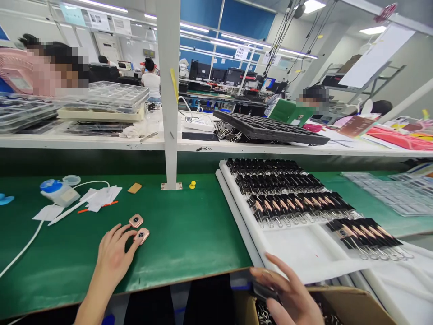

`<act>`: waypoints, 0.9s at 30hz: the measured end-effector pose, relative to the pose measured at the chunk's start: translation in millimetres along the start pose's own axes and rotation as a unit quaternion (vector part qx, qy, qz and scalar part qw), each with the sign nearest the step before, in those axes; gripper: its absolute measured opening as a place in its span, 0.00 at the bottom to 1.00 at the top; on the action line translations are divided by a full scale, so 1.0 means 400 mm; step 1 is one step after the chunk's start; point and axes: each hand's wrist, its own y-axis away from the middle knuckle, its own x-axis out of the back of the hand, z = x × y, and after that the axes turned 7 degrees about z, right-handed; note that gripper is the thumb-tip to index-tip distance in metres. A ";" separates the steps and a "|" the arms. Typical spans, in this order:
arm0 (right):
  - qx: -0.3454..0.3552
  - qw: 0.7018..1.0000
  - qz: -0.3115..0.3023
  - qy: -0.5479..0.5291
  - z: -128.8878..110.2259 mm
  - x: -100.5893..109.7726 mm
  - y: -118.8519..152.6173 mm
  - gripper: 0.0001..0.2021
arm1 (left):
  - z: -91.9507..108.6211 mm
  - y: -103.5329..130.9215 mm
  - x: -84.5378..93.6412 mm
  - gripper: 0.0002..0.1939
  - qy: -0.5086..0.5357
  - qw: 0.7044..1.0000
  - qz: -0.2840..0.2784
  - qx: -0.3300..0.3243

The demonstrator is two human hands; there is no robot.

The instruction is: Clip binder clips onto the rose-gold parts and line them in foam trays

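My left hand (117,250) is at the left part of the green bench mat (189,225). Its thumb and index finger pinch a rose-gold smartwatch case (141,235), with the dark round sensor side facing up. Just beyond it lies a second rose-gold watch case (136,220), close to the fingertips. At the lower right, my right hand (287,293) is curled around a black binder clip (265,290), partly hidden by the fingers and blurred. This hand hovers over a cardboard box (352,298) with metal-handled clips inside.
A white foam tray (297,248) holds rows of clipped watch cases (304,203). Clear plastic trays (382,189) lie right of it. A bottle (61,194), papers (101,198) and a white cable are at left. A white post (171,113) and shelf stand ahead; people sit beyond.
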 end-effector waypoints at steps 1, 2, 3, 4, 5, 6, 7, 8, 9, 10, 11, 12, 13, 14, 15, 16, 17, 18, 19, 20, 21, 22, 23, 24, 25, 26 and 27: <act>-0.003 0.998 -0.046 -0.035 -0.035 -0.043 -0.023 0.31 | 0.005 -0.002 0.002 0.19 -0.004 1.000 -0.004 -0.008; -0.012 0.994 -0.089 -0.066 -0.068 -0.086 -0.048 0.29 | 0.012 -0.004 0.004 0.19 -0.010 1.000 -0.004 -0.014; -0.023 0.988 -0.125 -0.090 -0.098 -0.129 -0.074 0.28 | 0.021 -0.004 0.006 0.20 -0.017 1.000 -0.001 -0.017; -0.035 0.982 -0.154 -0.105 -0.122 -0.171 -0.100 0.26 | 0.030 -0.004 0.008 0.20 -0.023 1.000 0.001 -0.015; -0.043 0.977 -0.174 -0.113 -0.141 -0.213 -0.126 0.25 | 0.040 -0.003 0.009 0.20 -0.026 1.000 0.003 -0.009; -0.046 0.974 -0.186 -0.118 -0.154 -0.254 -0.152 0.23 | 0.049 -0.002 0.009 0.19 -0.026 1.000 0.004 0.002; -0.044 0.973 -0.192 -0.121 -0.160 -0.293 -0.179 0.22 | 0.057 -0.002 0.010 0.19 -0.022 1.000 0.002 0.015; -0.039 0.972 -0.194 -0.126 -0.160 -0.330 -0.205 0.20 | 0.064 -0.003 0.010 0.18 -0.014 1.000 -0.002 0.027; -0.038 0.971 -0.194 -0.133 -0.154 -0.365 -0.232 0.20 | 0.070 -0.005 0.011 0.16 -0.003 0.999 -0.010 0.036; -0.039 0.970 -0.193 -0.142 -0.145 -0.398 -0.258 0.20 | 0.075 -0.009 0.012 0.15 0.011 0.999 -0.021 0.042; -0.043 0.968 -0.193 -0.156 -0.133 -0.429 -0.284 0.20 | 0.080 -0.014 0.012 0.13 0.028 0.998 -0.035 0.046; -0.047 0.965 -0.193 -0.173 -0.119 -0.457 -0.310 0.21 | 0.084 -0.021 0.012 0.11 0.049 0.996 -0.049 0.052; -0.050 0.960 -0.194 -0.195 -0.105 -0.483 -0.334 0.22 | 0.090 -0.029 0.011 0.09 0.076 0.993 -0.065 0.061; -0.048 0.955 -0.196 -0.218 -0.091 -0.506 -0.357 0.23 | 0.097 -0.039 0.008 0.08 0.110 0.988 -0.079 0.072; -0.043 0.950 -0.198 -0.238 -0.078 -0.526 -0.378 0.24 | 0.107 -0.051 0.004 0.07 0.150 0.981 -0.088 0.085; -0.039 0.946 -0.198 -0.254 -0.066 -0.544 -0.398 0.24 | 0.119 -0.064 -0.001 0.07 0.196 0.971 -0.091 0.099; -0.037 0.944 -0.196 -0.263 -0.055 -0.558 -0.416 0.25 | 0.135 -0.080 -0.008 0.09 0.244 0.959 -0.090 0.112; -0.035 0.944 -0.192 -0.265 -0.045 -0.568 -0.433 0.25 | 0.152 -0.098 -0.015 0.11 0.294 0.944 -0.087 0.125; -0.033 0.947 -0.185 -0.262 -0.036 -0.575 -0.447 0.25 | 0.172 -0.118 -0.024 0.13 0.342 0.926 -0.082 0.138; -0.030 0.950 -0.176 -0.256 -0.027 -0.579 -0.460 0.25 | 0.194 -0.139 -0.033 0.16 0.387 0.907 -0.076 0.151; -0.026 0.953 -0.169 -0.249 -0.019 -0.580 -0.471 0.26 | 0.215 -0.161 -0.044 0.19 0.428 0.886 -0.071 0.164; -0.019 0.956 -0.166 -0.240 -0.012 -0.578 -0.480 0.26 | 0.236 -0.184 -0.055 0.22 0.465 0.865 -0.067 0.177; -0.012 0.959 -0.167 -0.229 -0.006 -0.574 -0.487 0.26 | 0.255 -0.206 -0.067 0.25 0.494 0.847 -0.064 0.187; -0.005 0.961 -0.170 -0.216 -0.002 -0.569 -0.492 0.26 | 0.272 -0.227 -0.081 0.27 0.516 0.832 -0.061 0.194; 0.002 0.963 -0.174 -0.204 0.001 -0.564 -0.496 0.25 | 0.285 -0.247 -0.096 0.28 0.534 0.820 -0.060 0.199; 0.007 0.964 -0.178 -0.195 0.003 -0.558 -0.498 0.25 | 0.295 -0.264 -0.112 0.30 0.549 0.808 -0.062 0.203; 0.008 0.965 -0.180 -0.192 0.003 -0.553 -0.500 0.24 | 0.302 -0.278 -0.128 0.31 0.563 0.798 -0.063 0.205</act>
